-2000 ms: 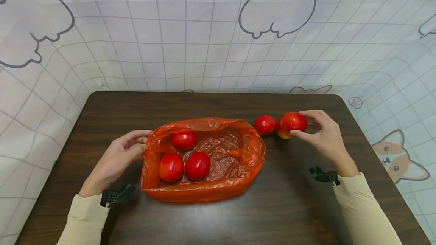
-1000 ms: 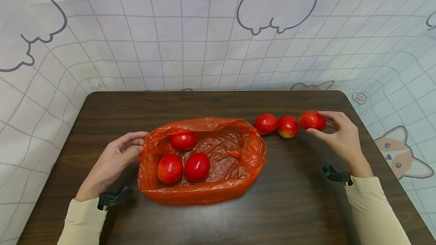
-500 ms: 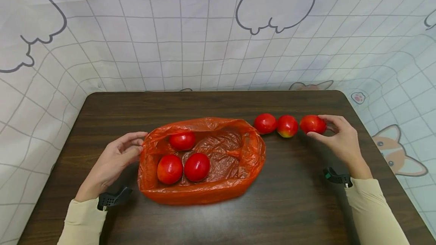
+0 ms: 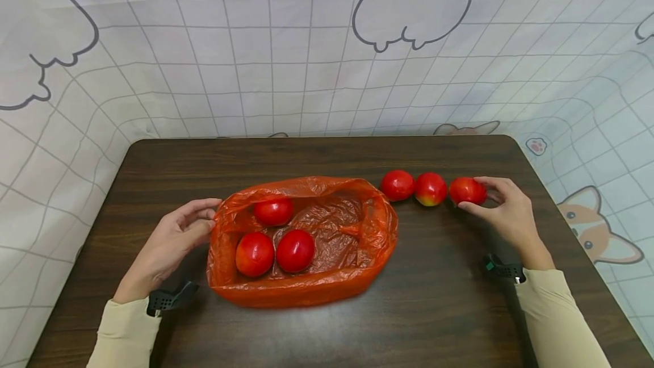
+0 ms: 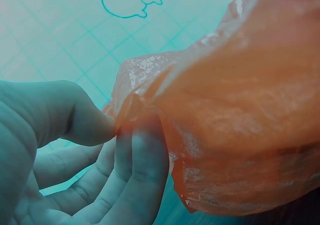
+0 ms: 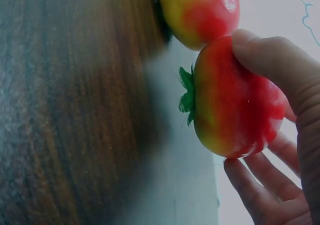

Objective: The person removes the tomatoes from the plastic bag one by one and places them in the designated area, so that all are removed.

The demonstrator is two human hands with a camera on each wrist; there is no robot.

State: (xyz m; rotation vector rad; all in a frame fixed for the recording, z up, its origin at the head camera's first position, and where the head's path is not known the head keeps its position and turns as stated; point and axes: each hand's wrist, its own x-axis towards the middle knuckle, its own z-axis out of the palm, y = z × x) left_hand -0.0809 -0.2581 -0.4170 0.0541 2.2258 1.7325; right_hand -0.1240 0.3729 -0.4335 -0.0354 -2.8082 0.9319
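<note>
My left hand (image 4: 167,243) pinches the left rim of an orange plastic bag (image 4: 301,296) between thumb and fingers. In the left wrist view the thin film (image 5: 240,110) gathers at the fingertips. Three red tomatoes lie inside the bag: one at the back (image 4: 273,212), one at front left (image 4: 255,254) and one beside it (image 4: 295,251). My right hand (image 4: 506,209) holds another tomato (image 4: 467,190) at the right end of a short row. The right wrist view shows this tomato (image 6: 235,100) on its side, green leaves outward, thumb above and fingers below.
Two more tomatoes stand in the row, a red one (image 4: 397,185) by the bag's right rim and a red-yellow one (image 4: 430,189) in the middle. Everything is on a dark wooden table (image 4: 409,311). A white gridded cloth (image 4: 286,72) hangs behind the back edge.
My right hand has carried its tomato from in front of the middle tomato out to the right, then lowered it at the row's end. My left hand keeps its pinch on the bag.
</note>
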